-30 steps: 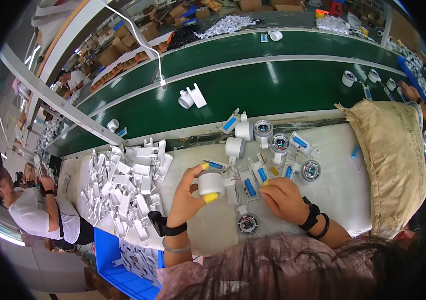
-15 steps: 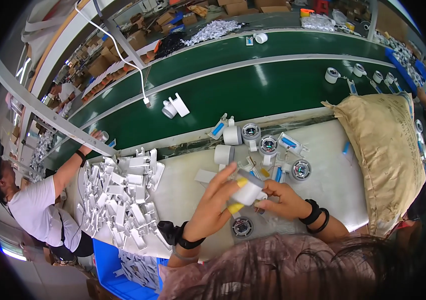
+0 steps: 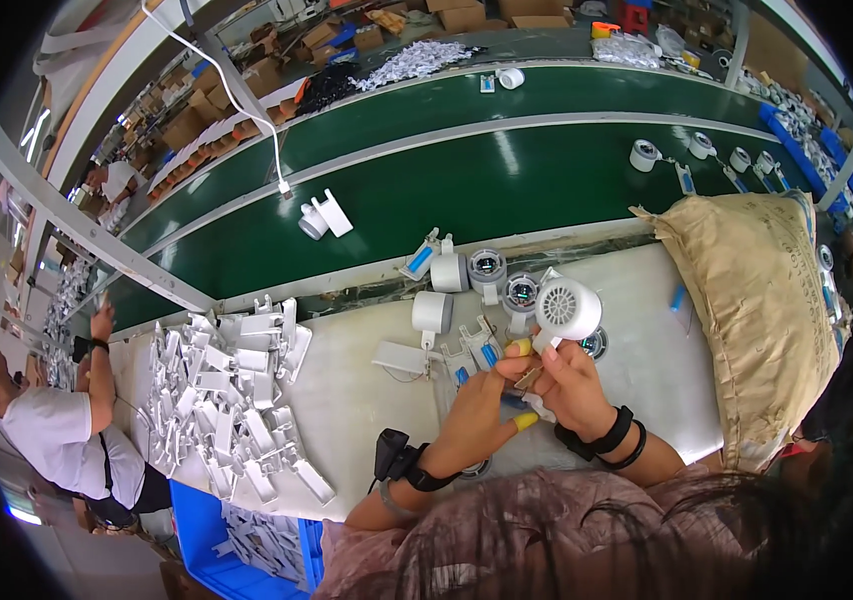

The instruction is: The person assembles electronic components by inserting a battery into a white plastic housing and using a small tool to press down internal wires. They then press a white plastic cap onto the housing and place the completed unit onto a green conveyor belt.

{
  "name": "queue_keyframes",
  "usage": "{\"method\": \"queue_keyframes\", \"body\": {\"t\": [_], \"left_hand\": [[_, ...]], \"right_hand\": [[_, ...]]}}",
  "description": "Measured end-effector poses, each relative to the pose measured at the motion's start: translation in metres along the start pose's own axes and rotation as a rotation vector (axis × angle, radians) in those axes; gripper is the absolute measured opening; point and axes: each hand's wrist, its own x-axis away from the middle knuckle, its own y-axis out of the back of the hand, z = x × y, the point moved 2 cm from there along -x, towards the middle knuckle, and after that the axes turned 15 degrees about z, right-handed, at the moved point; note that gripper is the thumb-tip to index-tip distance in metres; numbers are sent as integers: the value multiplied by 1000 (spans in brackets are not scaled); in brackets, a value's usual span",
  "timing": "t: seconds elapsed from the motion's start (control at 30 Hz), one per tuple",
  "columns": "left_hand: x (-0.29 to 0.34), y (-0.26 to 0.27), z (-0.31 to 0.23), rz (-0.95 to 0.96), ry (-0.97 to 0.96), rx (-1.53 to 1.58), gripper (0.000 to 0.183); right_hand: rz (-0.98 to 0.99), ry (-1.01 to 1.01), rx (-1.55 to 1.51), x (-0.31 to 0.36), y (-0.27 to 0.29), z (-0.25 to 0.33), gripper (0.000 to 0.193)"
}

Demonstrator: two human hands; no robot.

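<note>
Since half a second ago, the white round housing (image 3: 569,308) has moved up and to the right, and its slotted face now shows. It sits right of the frame's centre, just above the person's hands. The left hand (image 3: 480,410) is partly closed, its fingers bent toward the right hand's; a fingertip and the thumb are wrapped in yellow. A small brown piece (image 3: 527,379) shows between the hands, though which one grips it cannot be told. The right hand (image 3: 577,390) is mostly closed, thumb and fingers pinching at the lower end of the housing.

At the lower left, a blue bin (image 3: 199,525) holds a heap of pale grey parts (image 3: 262,545). A brown sack (image 3: 762,320) stands at the right, its contents hidden. Near the upper right edge, a blue tray (image 3: 783,126) holds many small pale pieces.
</note>
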Motion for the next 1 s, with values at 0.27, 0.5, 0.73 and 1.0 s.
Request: {"method": "queue_keyframes", "body": {"t": [0.27, 0.5, 0.73, 1.0], "left_hand": [[21, 41, -27, 483, 20, 351, 33], [26, 47, -23, 266, -40, 541, 33], [29, 46, -27, 485, -75, 546, 35], [25, 62, -32, 716, -249, 334, 35]], "right_hand": [[-2, -167, 346, 5, 13, -6, 35], [143, -182, 964, 7, 13, 9, 25], [573, -85, 892, 1, -6, 22, 44], [394, -129, 908, 10, 2, 29, 19]]}}
